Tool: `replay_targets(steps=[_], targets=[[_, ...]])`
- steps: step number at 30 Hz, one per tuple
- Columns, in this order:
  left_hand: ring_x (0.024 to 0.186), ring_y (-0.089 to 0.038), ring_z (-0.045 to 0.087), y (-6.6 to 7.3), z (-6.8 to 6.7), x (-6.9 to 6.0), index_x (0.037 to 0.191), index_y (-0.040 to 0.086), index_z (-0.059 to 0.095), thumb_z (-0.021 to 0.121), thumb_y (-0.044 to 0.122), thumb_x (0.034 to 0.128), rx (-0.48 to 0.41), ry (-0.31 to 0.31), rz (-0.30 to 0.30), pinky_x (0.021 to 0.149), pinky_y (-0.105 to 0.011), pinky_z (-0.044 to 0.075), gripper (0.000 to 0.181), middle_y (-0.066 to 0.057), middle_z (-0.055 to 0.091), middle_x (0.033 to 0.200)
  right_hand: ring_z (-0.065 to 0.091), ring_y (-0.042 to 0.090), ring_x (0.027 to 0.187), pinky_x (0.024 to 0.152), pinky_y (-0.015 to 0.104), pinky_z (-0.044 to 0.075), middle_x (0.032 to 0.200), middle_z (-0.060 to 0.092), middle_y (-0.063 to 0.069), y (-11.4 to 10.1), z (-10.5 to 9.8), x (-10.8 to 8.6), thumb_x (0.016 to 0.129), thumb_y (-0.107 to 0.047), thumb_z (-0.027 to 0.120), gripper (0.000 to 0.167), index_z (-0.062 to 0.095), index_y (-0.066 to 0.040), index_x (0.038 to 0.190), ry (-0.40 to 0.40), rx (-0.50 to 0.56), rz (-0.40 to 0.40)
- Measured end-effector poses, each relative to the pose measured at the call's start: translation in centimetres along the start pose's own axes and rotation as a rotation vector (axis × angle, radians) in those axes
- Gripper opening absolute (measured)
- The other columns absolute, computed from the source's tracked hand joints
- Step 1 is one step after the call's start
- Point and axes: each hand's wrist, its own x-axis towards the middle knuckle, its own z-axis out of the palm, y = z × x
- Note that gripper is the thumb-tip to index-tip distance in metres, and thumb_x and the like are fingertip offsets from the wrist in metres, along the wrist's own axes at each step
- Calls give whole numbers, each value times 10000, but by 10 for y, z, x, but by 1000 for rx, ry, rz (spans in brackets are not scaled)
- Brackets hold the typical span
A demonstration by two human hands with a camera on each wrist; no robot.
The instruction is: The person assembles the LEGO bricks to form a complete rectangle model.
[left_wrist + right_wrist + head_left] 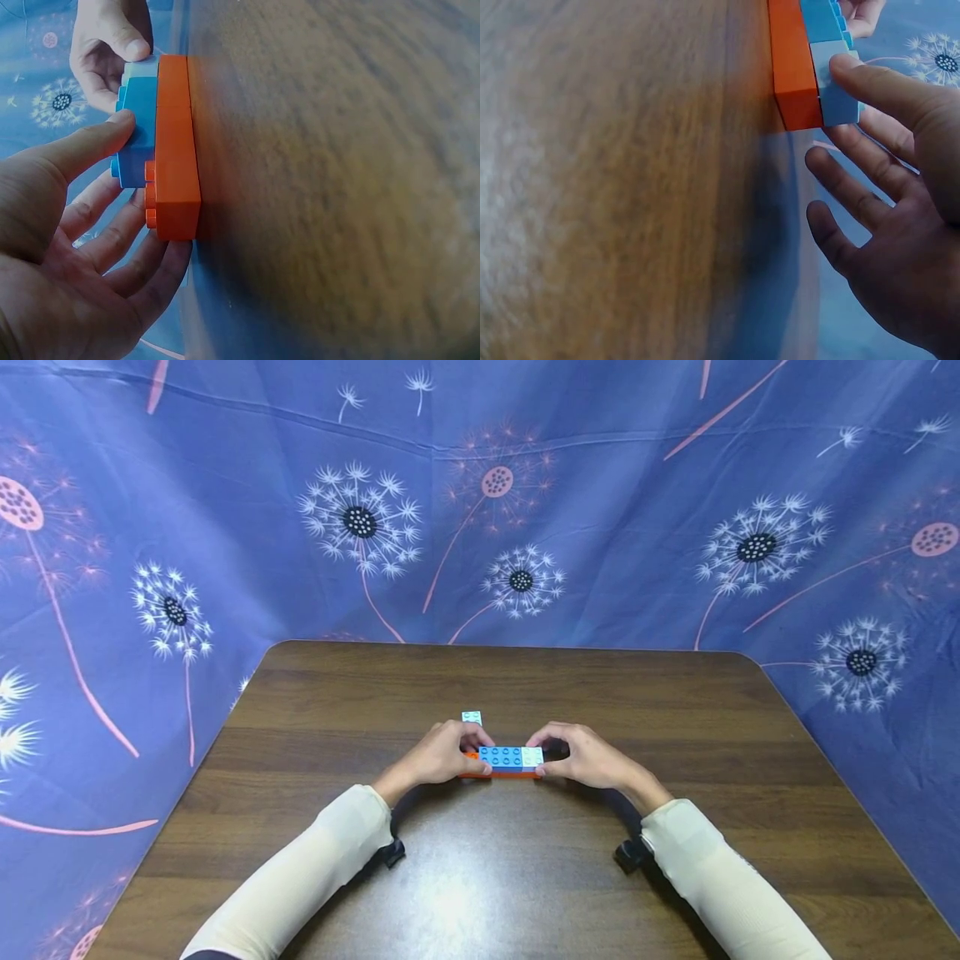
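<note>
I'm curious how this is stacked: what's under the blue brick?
Orange bricks lie under the blue brick, with orange studs showing past its end by the left hand. The tops directly beneath it are covered.

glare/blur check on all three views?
Head: bright glare on the table, lower centre of frame. Left wrist: wood grain blurred, especially lower right; orange bricks look crisper. Right wrist: wood also soft, with a dark bluish patch below the bricks; shadow or reflection, can't tell.
</note>
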Motion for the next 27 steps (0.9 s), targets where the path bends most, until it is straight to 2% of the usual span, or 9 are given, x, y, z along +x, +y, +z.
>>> replay_targets(steps=[11, 18, 22, 27], targets=[[829, -72, 648, 1, -3, 1, 1061, 143, 767, 889, 201, 796, 13, -16, 20, 810, -254, 507, 297, 4, 765, 939, 628, 234, 978, 791, 258, 517, 1115, 709, -1, 1, 0, 1, 870, -220, 841, 326, 709, -211, 1167, -6, 12, 7], [894, -107, 695, 3, -10, 3, 1104, 108, 771, 887, 214, 804, 21, -35, 10, 843, -253, 546, 339, -6, 794, 999, 626, 216, 937, 760, 263, 524, 1098, 709, 9, 4, 1, 1, 881, -226, 831, 329, 701, -210, 1182, -12, 32, 2], [904, -117, 684, 4, -19, 4, 1134, 76, 763, 881, 213, 815, -16, -9, 0, 854, -263, 552, 366, -40, 792, 1035, 627, 222, 945, 767, 262, 523, 1104, 712, 6, 5, 2, 1, 877, -231, 835, 331, 705, -212, 1181, -7, 34, 4], [913, -154, 694, 0, -33, 7, 1133, 68, 754, 864, 180, 832, -42, 61, -26, 855, -328, 565, 339, -87, 778, 1028, 623, 212, 940, 762, 267, 523, 1101, 713, 3, 6, 2, 0, 877, -238, 836, 333, 706, -218, 1183, -1, 37, 2]])
